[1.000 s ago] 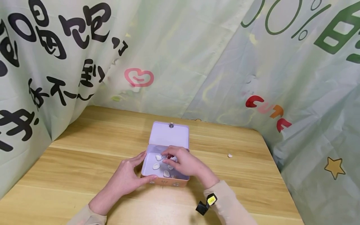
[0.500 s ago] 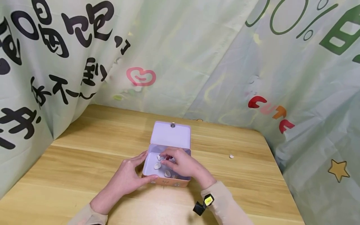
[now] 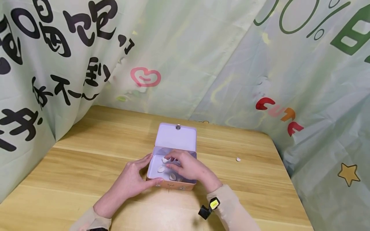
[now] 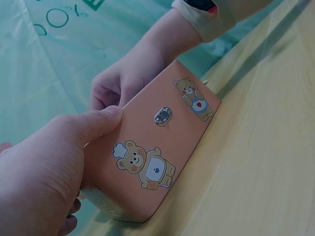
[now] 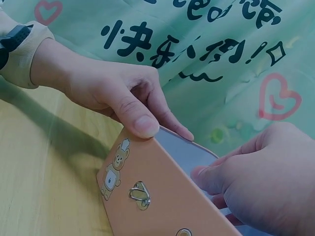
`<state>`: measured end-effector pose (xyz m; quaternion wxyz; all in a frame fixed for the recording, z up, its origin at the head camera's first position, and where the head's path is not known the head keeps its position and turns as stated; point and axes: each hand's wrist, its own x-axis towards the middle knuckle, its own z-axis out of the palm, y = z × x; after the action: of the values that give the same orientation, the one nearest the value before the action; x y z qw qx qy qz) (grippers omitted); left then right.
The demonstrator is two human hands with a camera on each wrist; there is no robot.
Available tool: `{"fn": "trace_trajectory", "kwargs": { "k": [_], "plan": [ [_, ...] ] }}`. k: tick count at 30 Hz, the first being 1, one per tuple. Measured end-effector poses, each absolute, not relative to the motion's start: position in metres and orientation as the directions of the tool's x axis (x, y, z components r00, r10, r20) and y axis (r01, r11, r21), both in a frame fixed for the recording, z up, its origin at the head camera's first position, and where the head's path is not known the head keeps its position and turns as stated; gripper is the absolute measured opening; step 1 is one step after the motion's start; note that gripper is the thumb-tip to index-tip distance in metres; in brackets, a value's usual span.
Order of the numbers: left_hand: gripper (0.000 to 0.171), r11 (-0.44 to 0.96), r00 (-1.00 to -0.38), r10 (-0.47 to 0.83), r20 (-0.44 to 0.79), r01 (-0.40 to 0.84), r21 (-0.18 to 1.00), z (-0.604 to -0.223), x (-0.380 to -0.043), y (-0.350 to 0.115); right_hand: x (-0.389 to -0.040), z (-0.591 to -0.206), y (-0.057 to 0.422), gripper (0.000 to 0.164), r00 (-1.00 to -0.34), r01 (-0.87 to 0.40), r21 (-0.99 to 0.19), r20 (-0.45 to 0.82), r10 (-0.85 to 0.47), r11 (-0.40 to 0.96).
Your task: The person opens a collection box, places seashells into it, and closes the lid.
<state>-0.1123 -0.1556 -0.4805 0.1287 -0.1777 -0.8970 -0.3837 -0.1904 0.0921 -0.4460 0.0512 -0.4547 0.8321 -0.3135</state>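
A small hinged tin box [image 3: 188, 186] stands on the table with its lilac lid [image 3: 175, 136] raised at the back. Its orange front [image 4: 147, 132] carries bear pictures and a metal clasp [image 4: 163, 116]. My left hand [image 3: 131, 179] grips the box's left end, thumb over the front rim and fingers along the side. Reaching inside is my right hand [image 3: 188, 165], its fingers bent low over the floor. White shell-like pieces [image 3: 161, 169] lie there, one right at the fingertips. I cannot tell whether the right fingers hold anything; in the right wrist view the box wall partly hides them.
One more small white piece [image 3: 238, 159] lies on the wooden table [image 3: 225, 179] to the right of the box. Behind and at both sides hangs a pale green printed curtain [image 3: 179, 57]. A black device with a yellow face [image 3: 214, 203] is strapped at my right sleeve.
My right hand has shifted slightly left within the box, and its thumb and fingers now cover some white pieces seen earlier. The left hand keeps its grip on the box.
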Motion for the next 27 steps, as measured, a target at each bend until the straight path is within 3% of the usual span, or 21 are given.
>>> {"fn": "trace_trajectory", "kwargs": {
  "k": [12, 27],
  "plan": [
    [0.109, 0.639, -0.905, 0.218, 0.366, 0.416, 0.647, -0.482, -0.112, -0.156, -0.188, -0.432, 0.111, 0.023, -0.593, -0.711, -0.602, 0.236, -0.77, 0.363],
    [0.109, 0.636, -0.917, 0.209, 0.34, 0.391, 0.665, -0.479, -0.111, -0.154, -0.184, -0.405, 0.191, 0.023, -0.716, -0.665, -0.581, 0.317, -0.622, 0.469]
  ]
}}
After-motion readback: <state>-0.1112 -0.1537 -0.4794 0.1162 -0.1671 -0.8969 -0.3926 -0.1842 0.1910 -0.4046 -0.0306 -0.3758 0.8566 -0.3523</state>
